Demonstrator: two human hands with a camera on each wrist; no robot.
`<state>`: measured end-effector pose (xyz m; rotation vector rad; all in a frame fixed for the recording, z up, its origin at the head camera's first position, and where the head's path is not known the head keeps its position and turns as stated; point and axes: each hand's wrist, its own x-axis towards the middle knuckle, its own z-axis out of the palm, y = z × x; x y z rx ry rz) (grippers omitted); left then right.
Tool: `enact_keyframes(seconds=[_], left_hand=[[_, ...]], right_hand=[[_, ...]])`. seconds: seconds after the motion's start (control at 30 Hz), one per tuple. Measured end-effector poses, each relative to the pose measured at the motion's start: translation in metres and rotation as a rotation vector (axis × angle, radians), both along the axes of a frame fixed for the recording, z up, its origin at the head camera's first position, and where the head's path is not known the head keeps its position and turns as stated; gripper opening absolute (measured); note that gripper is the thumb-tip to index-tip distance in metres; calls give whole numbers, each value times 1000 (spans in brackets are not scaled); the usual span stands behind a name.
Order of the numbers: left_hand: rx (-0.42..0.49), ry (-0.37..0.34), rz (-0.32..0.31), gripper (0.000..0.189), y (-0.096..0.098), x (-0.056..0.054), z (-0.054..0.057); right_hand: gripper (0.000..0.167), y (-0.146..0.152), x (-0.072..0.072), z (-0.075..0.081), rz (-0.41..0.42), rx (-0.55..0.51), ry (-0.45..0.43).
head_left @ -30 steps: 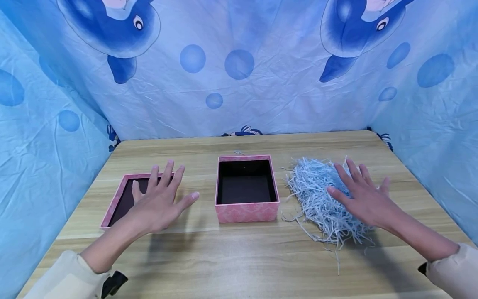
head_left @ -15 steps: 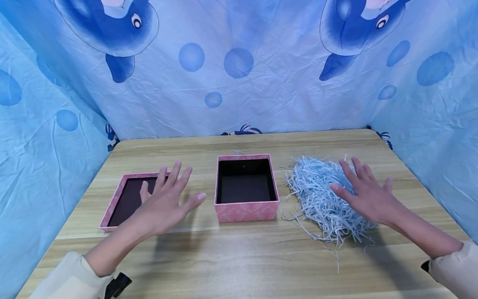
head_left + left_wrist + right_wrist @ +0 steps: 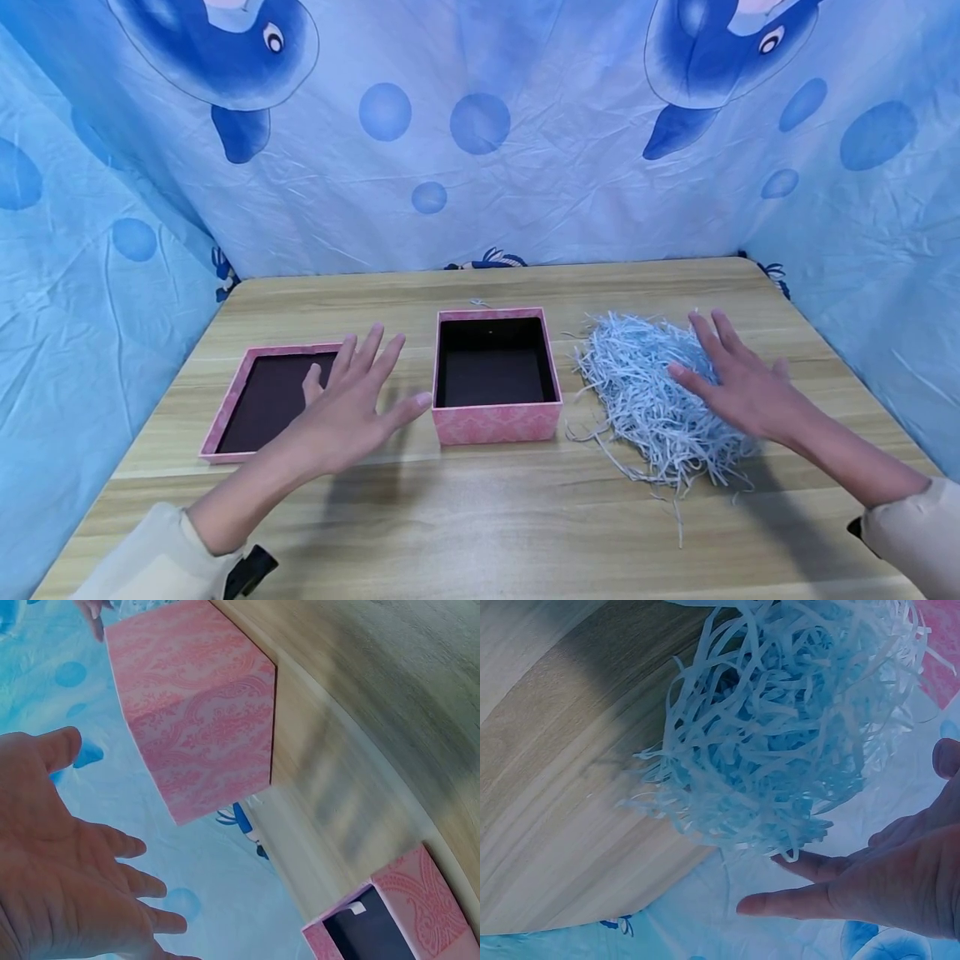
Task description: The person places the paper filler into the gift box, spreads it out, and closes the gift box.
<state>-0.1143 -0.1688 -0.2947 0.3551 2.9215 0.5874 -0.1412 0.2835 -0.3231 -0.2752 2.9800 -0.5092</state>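
Note:
My left hand (image 3: 341,425) hovers with spread fingers between the box lid and the box, holding nothing. The pink-patterned lid (image 3: 228,408) lies with its dark inside facing up, its right part hidden behind that hand. In the middle of the table stands an uncovered pink box (image 3: 495,425) with a dark interior. My right hand (image 3: 750,392), fingers stretched out, is over the right side of a heap of light blue shredded paper (image 3: 637,392). In the right wrist view the shredded paper (image 3: 772,727) lies beyond that hand's fingers (image 3: 787,902).
All of this is on a wood-grain table (image 3: 480,517). A blue curtain (image 3: 555,192) printed with dolphins and bubbles hangs behind it and along both sides. A small paper strand (image 3: 480,304) lies behind the box, and loose strands (image 3: 678,521) trail toward the front.
My left hand has moved right, toward the box, uncovering more of the lid. My right hand has shifted slightly to the right and away from me. The box, lid and shredded paper stay put.

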Motion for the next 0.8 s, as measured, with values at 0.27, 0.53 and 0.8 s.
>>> enact_keyframes(seconds=[0.27, 0.53, 0.8], left_hand=[[46, 16, -12, 91, 6, -2, -3], [122, 26, -16, 90, 10, -3, -7], [223, 43, -33, 86, 12, -5, -20]], right_hand=[[83, 5, -4, 0, -6, 5, -15], [87, 11, -9, -3, 8, -32, -25], [90, 16, -14, -5, 26, -63, -19]])
